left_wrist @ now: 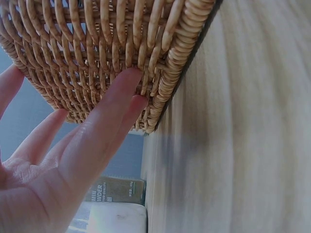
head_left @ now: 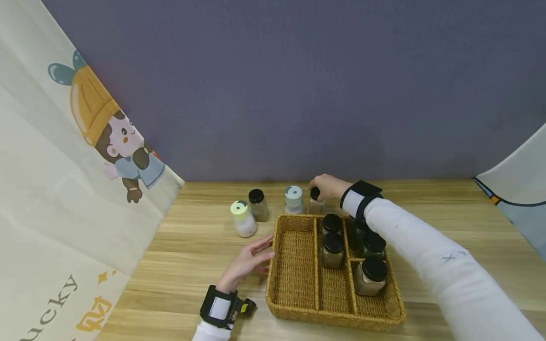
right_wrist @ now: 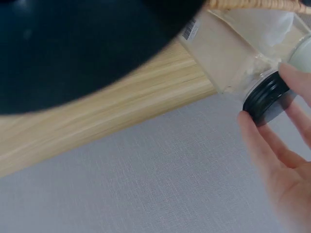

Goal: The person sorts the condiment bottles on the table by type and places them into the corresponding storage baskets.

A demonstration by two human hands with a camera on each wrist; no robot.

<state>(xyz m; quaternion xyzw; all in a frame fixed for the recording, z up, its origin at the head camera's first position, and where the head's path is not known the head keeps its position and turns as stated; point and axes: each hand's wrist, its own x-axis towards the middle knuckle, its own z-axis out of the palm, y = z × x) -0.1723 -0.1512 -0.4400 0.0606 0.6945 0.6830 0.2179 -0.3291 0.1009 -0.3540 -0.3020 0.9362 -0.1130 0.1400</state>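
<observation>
By the backdrop (head_left: 273, 94), the right hand (head_left: 329, 186) grips an upright jar (head_left: 315, 207) (lid (head_left: 315, 193) up).

The place looks like a screened-off recording nook; whether it sits in a home or a studio cannot be told. A plain grey-purple backdrop (head_left: 273, 94), its weave visible in the right wrist view, rises directly behind a wood-grain surface (head_left: 170, 265). A pale cloth (head_left: 51, 189) printed with a cartoon figure (head_left: 125, 137) and the letters "ucky" closes in the left side; a 2nd cloth (head_left: 522, 175) hangs at the right edge. Black cuffs (head_left: 209, 303) strapped to the 2 wrists suit filming. The black-lidded jars (head_left: 370, 286), 1 label partly reading "WDER", and the wicker basket (head_left: 294, 265) lend a pantry touch.
</observation>
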